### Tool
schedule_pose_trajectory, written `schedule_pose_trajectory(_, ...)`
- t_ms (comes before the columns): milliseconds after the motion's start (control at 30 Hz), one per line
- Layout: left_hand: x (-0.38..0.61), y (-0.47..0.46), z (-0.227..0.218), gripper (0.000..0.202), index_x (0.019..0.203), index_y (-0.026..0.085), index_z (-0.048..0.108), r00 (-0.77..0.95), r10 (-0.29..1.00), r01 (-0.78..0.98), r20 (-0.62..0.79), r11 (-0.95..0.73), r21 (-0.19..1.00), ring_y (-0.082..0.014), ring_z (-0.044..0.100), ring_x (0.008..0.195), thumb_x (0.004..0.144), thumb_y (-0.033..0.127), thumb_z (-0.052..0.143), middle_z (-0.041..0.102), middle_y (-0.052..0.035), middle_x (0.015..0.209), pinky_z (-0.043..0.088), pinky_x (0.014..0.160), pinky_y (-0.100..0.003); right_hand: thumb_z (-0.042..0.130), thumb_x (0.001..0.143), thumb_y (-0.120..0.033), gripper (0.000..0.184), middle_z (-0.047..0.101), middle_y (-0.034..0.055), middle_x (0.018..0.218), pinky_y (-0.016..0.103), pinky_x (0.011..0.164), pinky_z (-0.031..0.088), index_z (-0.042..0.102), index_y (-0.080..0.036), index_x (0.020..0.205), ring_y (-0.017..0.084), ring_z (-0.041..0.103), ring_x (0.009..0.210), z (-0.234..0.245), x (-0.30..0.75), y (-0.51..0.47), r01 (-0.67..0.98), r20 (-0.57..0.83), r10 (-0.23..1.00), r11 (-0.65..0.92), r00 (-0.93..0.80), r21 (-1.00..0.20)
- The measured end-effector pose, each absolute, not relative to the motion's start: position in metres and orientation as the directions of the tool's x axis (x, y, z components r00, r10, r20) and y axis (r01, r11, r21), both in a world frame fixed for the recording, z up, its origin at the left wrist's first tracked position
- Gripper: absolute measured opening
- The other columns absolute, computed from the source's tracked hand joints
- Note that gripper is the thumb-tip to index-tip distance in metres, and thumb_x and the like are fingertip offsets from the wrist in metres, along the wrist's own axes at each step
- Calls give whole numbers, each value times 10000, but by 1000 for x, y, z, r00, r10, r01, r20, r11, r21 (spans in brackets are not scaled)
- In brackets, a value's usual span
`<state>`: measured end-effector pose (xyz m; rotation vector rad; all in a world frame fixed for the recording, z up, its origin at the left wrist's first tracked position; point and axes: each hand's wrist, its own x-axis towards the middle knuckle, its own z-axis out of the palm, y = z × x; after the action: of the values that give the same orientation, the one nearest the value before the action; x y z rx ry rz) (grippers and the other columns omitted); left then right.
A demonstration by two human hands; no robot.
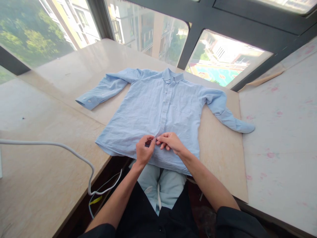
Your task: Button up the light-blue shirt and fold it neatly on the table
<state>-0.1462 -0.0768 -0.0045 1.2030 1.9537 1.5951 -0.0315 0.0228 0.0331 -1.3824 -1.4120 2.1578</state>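
From my remote post, I view a light-blue shirt [146, 109] spread front-up on the pale surface [220, 152], its collar [177, 78] at the far side by the windows [153, 29] and its hem [116, 152] near, a layout that likely brings the lower button strip [163, 117] within reach. The left hand [144, 151] and right hand [172, 142] meet there, each with thumb and fingers [148, 137] clamped on the strip, likely to steady the thin cloth from both sides; whether a button sits between them I cannot tell. Both sleeves [111, 87] lie out to the sides, keeping the front uncovered.
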Motion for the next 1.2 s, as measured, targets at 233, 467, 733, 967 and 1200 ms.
schedule_pose_trajectory(233, -153, -75, 0, 148, 941, 176, 661, -554, 822, 280, 129, 38, 959, -148, 686, 718, 824, 263, 641, 734, -25, 791, 542, 665, -255, 658, 715, -195, 80, 681, 0, 593, 135, 280, 265, 645, -152, 648, 85, 604, 434, 36, -36, 22, 334, -582, 644, -477, -497, -813)
schedule_pose_trajectory(467, -158, -65, 11, 225, 984, 178, 674, -528, 849, 262, 22, 139, 955, -140, 660, 676, 794, 298, 658, 734, -23, 820, 502, 605, -238, 609, 698, -189, 71, 624, -27, 543, 140, 273, 275, 635, -154, 641, 81, 575, 415, 37, -37, 21, 353, -565, 660, -441, -496, -825)
schedule_pose_trajectory(733, -166, -61, 14, 262, 1033, 191, 635, -467, 883, 279, -49, 200, 939, -174, 704, 736, 776, 242, 643, 753, -15, 805, 531, 723, -287, 620, 745, -195, 77, 648, -21, 605, 140, 262, 339, 601, -159, 680, 87, 589, 402, 33, -35, 23, 341, -564, 690, -451, -453, -825)
schedule_pose_trajectory(967, -172, -54, 15, 295, 1033, 176, 615, -377, 914, 237, -150, 252, 938, -183, 697, 749, 743, 217, 653, 737, -17, 787, 516, 703, -282, 678, 783, -172, 49, 746, 67, 773, 161, 352, 488, 666, -128, 765, 113, 662, 505, 36, -27, 22, 373, -606, 641, -477, -472, -796)
schedule_pose_trajectory(1200, -172, -53, 13, 80, 829, 197, 590, -365, 922, 316, -130, 254, 914, -161, 659, 754, 751, 189, 608, 685, 4, 767, 477, 702, -272, 692, 788, -141, 47, 745, 66, 753, 160, 360, 499, 685, -114, 750, 114, 665, 495, 38, -27, 22, 377, -643, 595, -521, -483, -766)
